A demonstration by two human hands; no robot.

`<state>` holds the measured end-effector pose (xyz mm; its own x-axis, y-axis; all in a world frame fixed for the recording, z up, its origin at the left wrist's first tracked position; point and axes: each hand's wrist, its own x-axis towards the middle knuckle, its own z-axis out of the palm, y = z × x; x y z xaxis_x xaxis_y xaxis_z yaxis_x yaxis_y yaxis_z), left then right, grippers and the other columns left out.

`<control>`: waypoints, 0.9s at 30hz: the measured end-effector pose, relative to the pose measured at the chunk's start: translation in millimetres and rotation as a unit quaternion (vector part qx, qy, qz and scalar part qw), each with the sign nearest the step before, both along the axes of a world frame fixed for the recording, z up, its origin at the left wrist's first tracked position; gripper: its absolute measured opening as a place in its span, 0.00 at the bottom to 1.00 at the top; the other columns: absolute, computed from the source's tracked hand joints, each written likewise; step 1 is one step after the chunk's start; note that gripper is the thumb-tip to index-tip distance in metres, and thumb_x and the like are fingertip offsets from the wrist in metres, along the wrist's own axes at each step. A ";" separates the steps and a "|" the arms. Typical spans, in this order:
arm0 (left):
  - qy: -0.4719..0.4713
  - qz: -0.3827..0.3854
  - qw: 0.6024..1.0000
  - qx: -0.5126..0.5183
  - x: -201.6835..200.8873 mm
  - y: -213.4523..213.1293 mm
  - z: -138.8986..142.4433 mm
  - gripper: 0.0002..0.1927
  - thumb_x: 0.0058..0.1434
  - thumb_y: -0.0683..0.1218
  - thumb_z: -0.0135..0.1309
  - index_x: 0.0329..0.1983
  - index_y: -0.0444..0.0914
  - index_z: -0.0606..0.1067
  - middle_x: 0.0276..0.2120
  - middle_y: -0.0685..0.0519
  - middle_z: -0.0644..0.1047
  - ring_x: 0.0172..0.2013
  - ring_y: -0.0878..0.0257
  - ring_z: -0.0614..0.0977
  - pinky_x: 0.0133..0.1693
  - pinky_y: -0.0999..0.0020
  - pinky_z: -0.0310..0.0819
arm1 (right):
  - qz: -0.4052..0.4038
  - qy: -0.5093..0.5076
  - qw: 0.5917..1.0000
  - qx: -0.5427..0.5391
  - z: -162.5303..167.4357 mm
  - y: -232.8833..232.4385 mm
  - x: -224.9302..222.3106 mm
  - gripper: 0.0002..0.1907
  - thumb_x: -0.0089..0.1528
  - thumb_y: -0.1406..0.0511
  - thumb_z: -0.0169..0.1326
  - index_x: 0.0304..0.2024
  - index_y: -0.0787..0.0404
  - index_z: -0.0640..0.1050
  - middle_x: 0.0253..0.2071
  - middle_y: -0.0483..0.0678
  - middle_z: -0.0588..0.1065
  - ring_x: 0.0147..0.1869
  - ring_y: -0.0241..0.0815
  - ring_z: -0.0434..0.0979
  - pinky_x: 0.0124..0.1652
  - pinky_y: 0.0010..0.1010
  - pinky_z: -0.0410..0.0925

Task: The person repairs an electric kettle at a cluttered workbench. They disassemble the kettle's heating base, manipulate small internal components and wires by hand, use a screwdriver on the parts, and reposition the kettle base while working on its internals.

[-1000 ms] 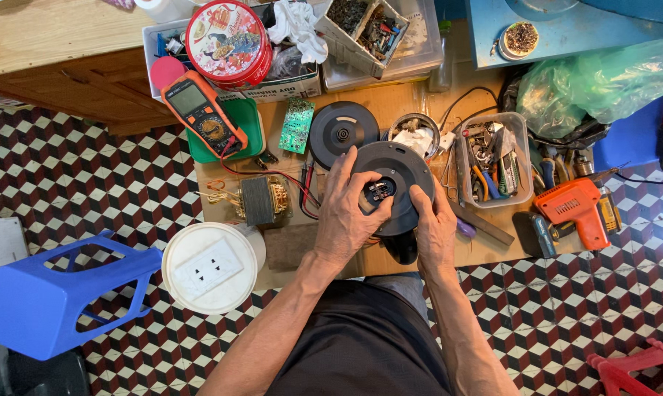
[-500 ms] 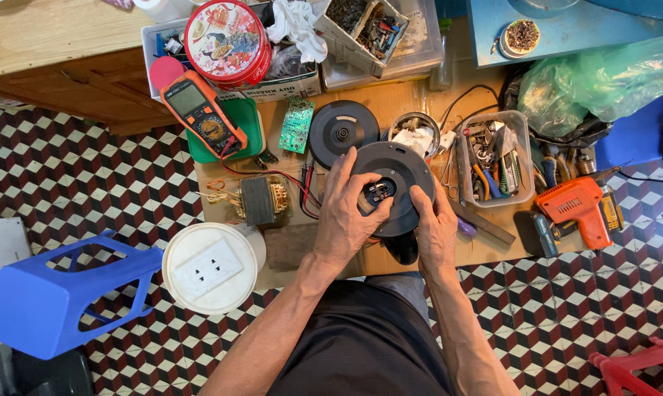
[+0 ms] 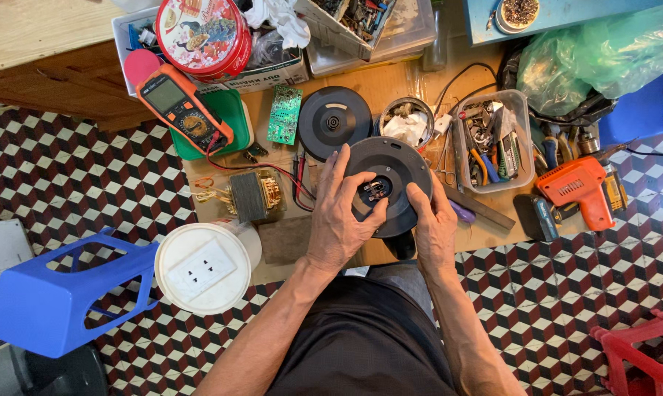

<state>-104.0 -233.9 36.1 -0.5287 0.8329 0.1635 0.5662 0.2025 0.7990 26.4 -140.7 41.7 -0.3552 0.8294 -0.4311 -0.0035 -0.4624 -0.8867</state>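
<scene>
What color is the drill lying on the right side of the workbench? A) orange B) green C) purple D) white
A: the drill lying right of the clear tool tray has an orange body, while the left hand and right hand grip the round black base.

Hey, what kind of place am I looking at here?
Probably a small appliance or electronics repair bench. An orange multimeter, a bare green circuit board and an orange power drill lie around, while both hands hold a black round kettle base over the cluttered wooden worktop.
</scene>
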 end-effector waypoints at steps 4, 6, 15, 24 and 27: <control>0.004 0.003 1.000 -0.011 1.2 0.9 0.3 0.23 0.56 0.48 0.67 0.53 0.38 0.77 0.73 0.37 0.58 0.73 0.38 0.58 0.71 0.46 0.59 | 0.005 0.017 1.000 -0.002 -3.2 0.9 2.9 0.27 0.66 0.64 0.54 0.67 0.66 0.69 0.62 0.48 0.73 0.63 0.35 0.72 0.62 0.26 0.65; 0.012 0.001 1.000 -0.010 0.3 0.7 -0.2 0.23 0.57 0.48 0.68 0.54 0.38 0.77 0.73 0.37 0.58 0.74 0.38 0.59 0.72 0.46 0.58 | 0.004 0.024 1.000 -0.006 -4.5 1.2 3.3 0.27 0.67 0.65 0.54 0.68 0.66 0.69 0.62 0.48 0.73 0.63 0.35 0.72 0.62 0.26 0.65; 0.014 0.001 1.000 -0.015 -12.3 8.5 -4.0 0.23 0.56 0.47 0.67 0.53 0.36 0.76 0.73 0.37 0.60 0.73 0.40 0.61 0.72 0.48 0.59 | 0.007 -0.015 1.000 -0.013 -1.5 9.3 -8.0 0.27 0.66 0.64 0.56 0.67 0.66 0.70 0.58 0.48 0.76 0.57 0.34 0.74 0.56 0.24 0.68; 0.006 -0.013 0.999 -0.040 -18.7 12.9 -2.7 0.23 0.56 0.47 0.68 0.53 0.38 0.77 0.72 0.36 0.60 0.72 0.41 0.61 0.71 0.45 0.59 | 0.009 -0.058 0.998 -0.022 7.7 14.9 -12.1 0.29 0.64 0.62 0.57 0.66 0.64 0.70 0.58 0.49 0.76 0.58 0.35 0.76 0.55 0.25 0.69; 0.012 -0.011 0.999 -0.038 -11.6 9.8 -3.6 0.23 0.56 0.47 0.68 0.53 0.37 0.77 0.72 0.35 0.60 0.73 0.40 0.60 0.71 0.45 0.58 | 0.010 -0.061 0.998 -0.014 5.7 12.2 -7.9 0.30 0.64 0.62 0.57 0.67 0.64 0.70 0.59 0.49 0.76 0.59 0.36 0.76 0.57 0.25 0.69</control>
<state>-115.7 -224.1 32.5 -0.5061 0.8552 0.1118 0.5907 0.2493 0.7674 18.5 -128.5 47.4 -0.3153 0.8097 -0.4950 0.1134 -0.4857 -0.8668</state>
